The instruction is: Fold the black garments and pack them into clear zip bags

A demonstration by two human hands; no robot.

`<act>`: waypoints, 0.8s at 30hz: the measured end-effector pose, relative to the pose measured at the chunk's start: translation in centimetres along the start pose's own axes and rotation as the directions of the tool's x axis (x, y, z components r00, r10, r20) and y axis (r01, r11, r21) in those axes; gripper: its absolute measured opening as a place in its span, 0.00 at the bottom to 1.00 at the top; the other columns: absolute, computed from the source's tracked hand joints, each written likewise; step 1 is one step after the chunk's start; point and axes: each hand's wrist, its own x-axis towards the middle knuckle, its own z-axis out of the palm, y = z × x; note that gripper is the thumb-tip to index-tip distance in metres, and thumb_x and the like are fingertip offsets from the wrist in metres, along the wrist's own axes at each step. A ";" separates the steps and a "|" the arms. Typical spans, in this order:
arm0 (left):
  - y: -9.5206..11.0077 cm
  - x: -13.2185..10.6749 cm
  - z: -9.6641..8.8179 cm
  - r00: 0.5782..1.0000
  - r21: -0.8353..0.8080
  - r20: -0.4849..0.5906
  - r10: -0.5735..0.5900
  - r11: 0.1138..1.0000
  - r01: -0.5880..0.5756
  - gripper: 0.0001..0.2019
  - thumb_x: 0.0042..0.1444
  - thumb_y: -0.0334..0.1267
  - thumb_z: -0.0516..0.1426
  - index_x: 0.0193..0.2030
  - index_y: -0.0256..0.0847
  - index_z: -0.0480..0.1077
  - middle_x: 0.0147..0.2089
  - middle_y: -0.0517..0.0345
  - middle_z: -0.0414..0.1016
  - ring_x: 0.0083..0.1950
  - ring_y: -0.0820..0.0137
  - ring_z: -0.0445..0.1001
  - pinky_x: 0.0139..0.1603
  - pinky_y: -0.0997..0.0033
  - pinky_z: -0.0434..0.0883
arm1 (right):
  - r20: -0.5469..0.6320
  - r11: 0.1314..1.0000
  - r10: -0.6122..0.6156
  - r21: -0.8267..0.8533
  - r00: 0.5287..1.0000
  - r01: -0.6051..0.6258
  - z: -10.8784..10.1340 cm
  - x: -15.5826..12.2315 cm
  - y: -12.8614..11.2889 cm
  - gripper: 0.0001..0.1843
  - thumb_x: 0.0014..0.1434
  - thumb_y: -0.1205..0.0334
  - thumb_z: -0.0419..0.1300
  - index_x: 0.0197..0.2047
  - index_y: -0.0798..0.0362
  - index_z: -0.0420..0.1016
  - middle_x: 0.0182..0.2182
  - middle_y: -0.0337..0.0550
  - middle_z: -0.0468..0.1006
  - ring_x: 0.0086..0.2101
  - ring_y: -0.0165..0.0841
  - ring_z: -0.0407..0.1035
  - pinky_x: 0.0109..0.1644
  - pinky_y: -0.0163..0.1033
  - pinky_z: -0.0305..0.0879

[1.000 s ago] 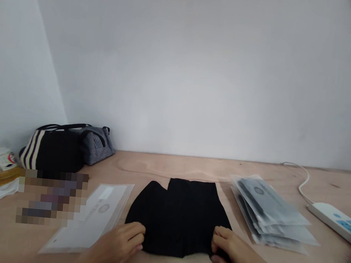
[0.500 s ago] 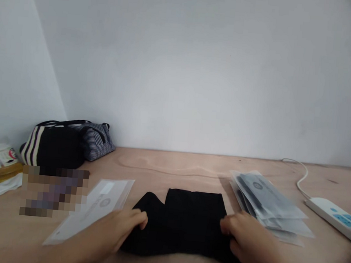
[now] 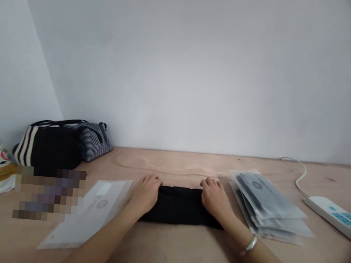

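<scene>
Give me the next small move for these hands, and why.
Probably press the black cloth flat along its far edge: it lies as a wide, shallow band, and the left hand and right hand are at opposite ends of that edge.

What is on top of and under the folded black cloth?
The left hand and right hand rest on the ends of the cloth. Around it, the pale wooden table shows; whatever lies underneath is covered and cannot be seen.

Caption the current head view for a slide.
Left hand and right hand at opposite ends of a black cloth, between a single frosted bag and a stack of bags.
</scene>
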 end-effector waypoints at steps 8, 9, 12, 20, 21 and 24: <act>0.9 -1.9 3.4 0.995 -0.104 0.100 -0.004 0.994 0.015 0.25 0.59 0.52 0.39 0.61 0.46 0.51 0.64 0.49 0.50 0.64 0.55 0.45 0.58 0.48 0.44 | 0.173 0.952 -0.175 0.281 0.969 0.121 3.2 -3.0 -0.4 0.35 0.56 0.37 0.35 0.62 0.45 0.46 0.62 0.49 0.46 0.59 0.52 0.36 0.55 0.65 0.32; 0.6 -1.8 3.1 0.995 -0.116 0.092 -0.045 0.992 0.055 0.25 0.59 0.52 0.39 0.60 0.46 0.52 0.63 0.48 0.50 0.63 0.56 0.46 0.58 0.50 0.44 | 0.175 0.953 -0.169 0.280 0.970 0.116 3.1 -2.9 -0.5 0.36 0.56 0.37 0.35 0.62 0.46 0.47 0.62 0.50 0.45 0.59 0.52 0.36 0.55 0.66 0.30; -0.3 -1.8 1.4 0.976 -0.155 0.074 -0.205 0.964 0.214 0.24 0.59 0.48 0.40 0.57 0.41 0.57 0.59 0.46 0.58 0.60 0.57 0.54 0.56 0.55 0.51 | 0.087 0.949 -0.162 0.286 0.983 0.131 2.1 -2.1 -1.9 0.34 0.58 0.40 0.35 0.61 0.50 0.52 0.61 0.51 0.46 0.59 0.50 0.36 0.56 0.63 0.29; -2.8 -2.9 -0.4 0.911 -0.208 0.239 -0.336 0.899 0.386 0.27 0.39 0.37 0.55 0.50 0.37 0.62 0.46 0.42 0.69 0.43 0.53 0.71 0.37 0.61 0.67 | 0.113 0.893 -0.243 0.414 0.963 0.177 2.6 -1.3 -7.6 0.34 0.58 0.39 0.33 0.63 0.47 0.43 0.62 0.50 0.41 0.60 0.50 0.32 0.54 0.66 0.26; -3.1 -3.0 -0.6 0.910 -0.225 0.252 -0.330 0.894 0.387 0.25 0.38 0.35 0.55 0.48 0.37 0.63 0.43 0.44 0.71 0.41 0.55 0.72 0.36 0.64 0.67 | 0.123 0.890 -0.249 0.420 0.961 0.178 2.9 -1.2 -7.8 0.35 0.57 0.39 0.32 0.63 0.46 0.43 0.62 0.50 0.41 0.60 0.50 0.32 0.54 0.67 0.25; -3.6 -3.0 -1.6 0.918 -0.282 0.247 -0.311 0.883 0.375 0.23 0.37 0.31 0.55 0.45 0.38 0.64 0.36 0.52 0.74 0.38 0.61 0.73 0.33 0.71 0.66 | 0.124 0.874 -0.278 0.444 0.953 0.198 3.3 -0.9 -8.2 0.35 0.56 0.37 0.33 0.63 0.43 0.43 0.63 0.48 0.41 0.60 0.50 0.31 0.53 0.67 0.23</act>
